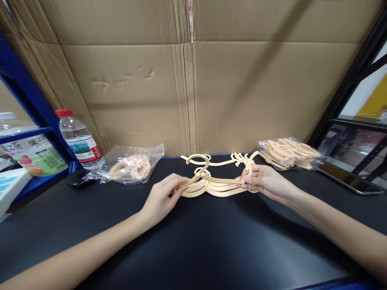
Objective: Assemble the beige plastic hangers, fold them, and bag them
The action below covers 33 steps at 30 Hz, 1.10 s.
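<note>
A cream plastic clothes hanger (222, 179) with its hook pointing up is held between my two hands. My left hand (163, 196) pinches its left arm between thumb and fingers. At the other end, my right hand (262, 182) grips the right arm's tip together with a loose cream curved piece (249, 168); whether the two are joined I cannot tell. Just behind and below lie several more stacked hangers (222, 192) on the black table (193, 241). Further back rest another hanger piece (217, 163) and several small curved cream pieces (239, 158).
A clear bag of curved cream parts (130, 167) lies at left, near a black mouse (79, 179) and a red-capped water bottle (79, 139). At right are bagged hanger parts (287, 152) and a phone-like slab (347, 179). Cardboard (272, 88) stands behind; blue shelving (45, 133) flanks the left.
</note>
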Each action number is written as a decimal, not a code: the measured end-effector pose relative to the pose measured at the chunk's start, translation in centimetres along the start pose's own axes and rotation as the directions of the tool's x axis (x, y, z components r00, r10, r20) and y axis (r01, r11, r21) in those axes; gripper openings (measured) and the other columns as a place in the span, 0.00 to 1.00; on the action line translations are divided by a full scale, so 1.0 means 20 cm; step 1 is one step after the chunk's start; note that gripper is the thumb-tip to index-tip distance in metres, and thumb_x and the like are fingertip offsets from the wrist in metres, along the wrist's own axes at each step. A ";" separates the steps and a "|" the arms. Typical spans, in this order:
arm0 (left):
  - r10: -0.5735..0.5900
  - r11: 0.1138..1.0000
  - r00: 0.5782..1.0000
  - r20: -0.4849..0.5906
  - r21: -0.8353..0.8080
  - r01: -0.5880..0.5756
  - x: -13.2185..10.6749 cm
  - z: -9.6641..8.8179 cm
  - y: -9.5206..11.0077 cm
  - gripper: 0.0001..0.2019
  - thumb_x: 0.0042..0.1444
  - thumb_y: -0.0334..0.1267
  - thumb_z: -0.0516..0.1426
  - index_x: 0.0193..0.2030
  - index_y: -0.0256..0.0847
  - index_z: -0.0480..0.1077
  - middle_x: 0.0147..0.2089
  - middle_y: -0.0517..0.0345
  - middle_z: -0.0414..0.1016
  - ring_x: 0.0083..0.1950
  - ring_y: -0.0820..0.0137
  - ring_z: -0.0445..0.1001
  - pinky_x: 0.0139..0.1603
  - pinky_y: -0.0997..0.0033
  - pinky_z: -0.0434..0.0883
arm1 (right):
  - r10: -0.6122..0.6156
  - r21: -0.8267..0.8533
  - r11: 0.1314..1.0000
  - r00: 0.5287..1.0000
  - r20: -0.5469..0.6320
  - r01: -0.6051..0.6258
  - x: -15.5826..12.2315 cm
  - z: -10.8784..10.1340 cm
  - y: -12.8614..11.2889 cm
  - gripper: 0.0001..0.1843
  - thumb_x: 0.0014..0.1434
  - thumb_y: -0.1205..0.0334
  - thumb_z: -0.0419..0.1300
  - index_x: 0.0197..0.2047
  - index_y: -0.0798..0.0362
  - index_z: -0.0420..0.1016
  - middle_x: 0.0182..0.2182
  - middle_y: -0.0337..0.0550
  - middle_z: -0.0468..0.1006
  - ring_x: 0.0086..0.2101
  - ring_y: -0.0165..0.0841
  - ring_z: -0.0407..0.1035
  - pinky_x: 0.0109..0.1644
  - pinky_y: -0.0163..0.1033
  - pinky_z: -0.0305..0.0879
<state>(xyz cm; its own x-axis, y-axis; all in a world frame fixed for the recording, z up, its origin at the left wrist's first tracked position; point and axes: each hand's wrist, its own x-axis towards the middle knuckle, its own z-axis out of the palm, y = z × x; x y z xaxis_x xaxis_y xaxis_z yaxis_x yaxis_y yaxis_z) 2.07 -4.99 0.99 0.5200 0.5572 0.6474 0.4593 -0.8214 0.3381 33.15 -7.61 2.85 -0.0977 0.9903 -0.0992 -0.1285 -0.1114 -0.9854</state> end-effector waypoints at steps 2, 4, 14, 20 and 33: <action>0.002 1.000 1.000 0.001 0.005 -0.002 0.00 0.00 0.00 0.08 0.63 0.33 0.51 0.47 0.40 0.69 0.39 0.54 0.72 0.35 0.71 0.72 0.32 0.76 0.70 | -0.034 -0.008 0.999 0.999 -0.028 0.034 0.00 0.00 0.01 0.15 0.38 0.65 0.74 0.26 0.55 0.72 0.27 0.44 0.80 0.29 0.33 0.77 0.40 0.37 0.76; 0.008 1.000 1.000 0.005 0.011 -0.008 -0.01 0.00 0.00 0.09 0.63 0.34 0.51 0.48 0.39 0.69 0.38 0.53 0.72 0.35 0.71 0.72 0.33 0.75 0.71 | -0.075 -0.010 0.997 0.996 -0.056 0.074 0.00 0.01 0.01 0.15 0.38 0.64 0.74 0.26 0.55 0.72 0.26 0.43 0.79 0.27 0.31 0.76 0.41 0.37 0.75; -0.001 0.998 0.999 -0.047 0.057 0.004 0.00 0.01 -0.01 0.11 0.63 0.34 0.52 0.50 0.39 0.69 0.35 0.56 0.73 0.33 0.72 0.72 0.32 0.75 0.70 | -0.179 0.107 0.976 0.978 -0.111 0.190 0.01 0.04 0.04 0.14 0.43 0.57 0.72 0.30 0.54 0.75 0.30 0.42 0.78 0.32 0.34 0.75 0.44 0.42 0.73; -0.048 0.998 0.995 -0.090 0.047 0.053 0.00 0.00 -0.01 0.11 0.61 0.35 0.53 0.50 0.40 0.69 0.43 0.54 0.76 0.41 0.69 0.75 0.38 0.74 0.73 | -0.250 0.062 0.965 0.965 -0.075 0.255 0.00 0.04 0.04 0.10 0.47 0.57 0.69 0.33 0.52 0.78 0.42 0.44 0.77 0.38 0.33 0.71 0.41 0.40 0.71; 0.034 0.987 0.999 -0.013 0.158 -0.031 0.05 -0.09 0.03 0.08 0.63 0.33 0.52 0.46 0.40 0.70 0.36 0.56 0.68 0.37 0.71 0.69 0.36 0.73 0.69 | -0.318 -0.182 0.934 0.948 -0.021 0.309 0.05 -0.26 -0.13 0.11 0.46 0.53 0.69 0.32 0.47 0.78 0.26 0.38 0.73 0.27 0.29 0.67 0.30 0.36 0.66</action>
<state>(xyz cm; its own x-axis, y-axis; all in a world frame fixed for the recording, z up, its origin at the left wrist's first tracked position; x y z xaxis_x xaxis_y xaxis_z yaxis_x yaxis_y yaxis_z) 1.59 -5.11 3.07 0.5254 0.5274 0.6676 0.5505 -0.8090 0.2058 38.55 -5.81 4.63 -0.0315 0.9759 0.2160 0.0291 0.2169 -0.9757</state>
